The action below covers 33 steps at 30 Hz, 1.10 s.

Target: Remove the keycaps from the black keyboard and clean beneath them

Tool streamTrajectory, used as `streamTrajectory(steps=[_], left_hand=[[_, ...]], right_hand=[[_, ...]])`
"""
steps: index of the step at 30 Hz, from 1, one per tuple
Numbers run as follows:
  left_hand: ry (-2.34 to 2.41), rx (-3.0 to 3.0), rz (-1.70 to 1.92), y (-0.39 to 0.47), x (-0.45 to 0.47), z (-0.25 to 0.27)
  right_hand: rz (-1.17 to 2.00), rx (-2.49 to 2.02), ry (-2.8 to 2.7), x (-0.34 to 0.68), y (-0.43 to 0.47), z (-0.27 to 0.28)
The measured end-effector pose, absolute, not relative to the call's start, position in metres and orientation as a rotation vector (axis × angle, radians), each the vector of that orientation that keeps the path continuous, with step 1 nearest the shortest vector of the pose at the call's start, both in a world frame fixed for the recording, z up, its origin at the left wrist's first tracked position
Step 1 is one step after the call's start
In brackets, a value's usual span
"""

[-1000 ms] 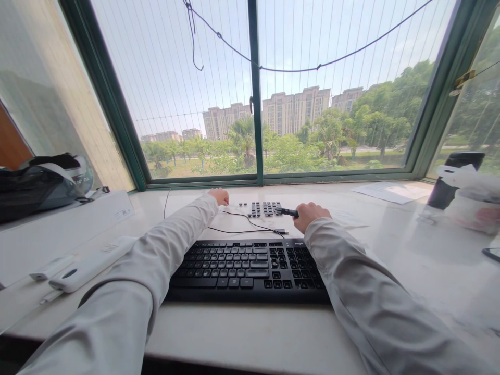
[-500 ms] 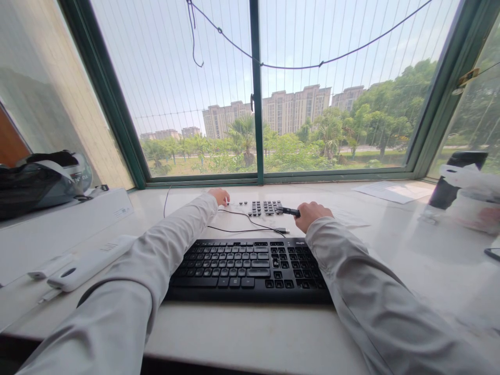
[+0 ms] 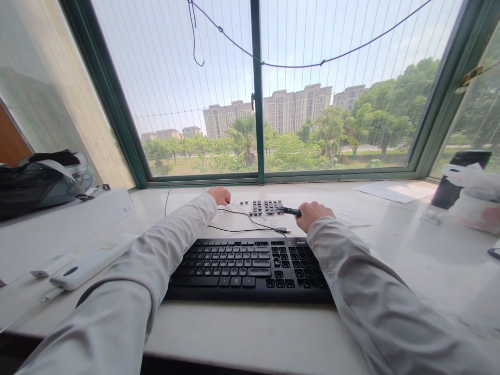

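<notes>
Black keyboard (image 3: 234, 281) on white sill (image 3: 250, 325): number-pad sockets (image 3: 299, 264) and arrow sockets (image 3: 280, 284) look bare, main block (image 3: 226, 264) capped. Loose keycaps (image 3: 257, 212) beyond. Right hand (image 3: 314, 214) closed round black tool (image 3: 291, 211); left hand (image 3: 221, 196) curled, contents unclear.

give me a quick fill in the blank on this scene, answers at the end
The keyboard is coloured ____.
The loose keys lie between the keyboard and the ____.
A dark tool is held in the ____ hand.
The white box sits on the picture's ____ side.

Missing words: black; window; right; left.
</notes>
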<state>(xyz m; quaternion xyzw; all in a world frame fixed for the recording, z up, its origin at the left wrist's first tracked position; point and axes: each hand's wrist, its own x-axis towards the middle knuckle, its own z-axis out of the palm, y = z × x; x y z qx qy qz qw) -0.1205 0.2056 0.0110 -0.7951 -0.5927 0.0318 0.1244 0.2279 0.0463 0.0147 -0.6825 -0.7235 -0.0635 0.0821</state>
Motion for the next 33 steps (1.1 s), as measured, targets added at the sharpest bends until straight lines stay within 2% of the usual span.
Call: streamTrajectory(steps=[14,33], left_hand=[[-1.987,-2.263,0.187,0.205,-0.123,0.015],[-2.060,-2.203,0.227,0.197,-0.121,0.025]], right_hand=[[-0.208,-2.053,-2.163,0.228,0.046,0.015],[-0.172,-2.067,-2.158,0.229,0.049,0.013]])
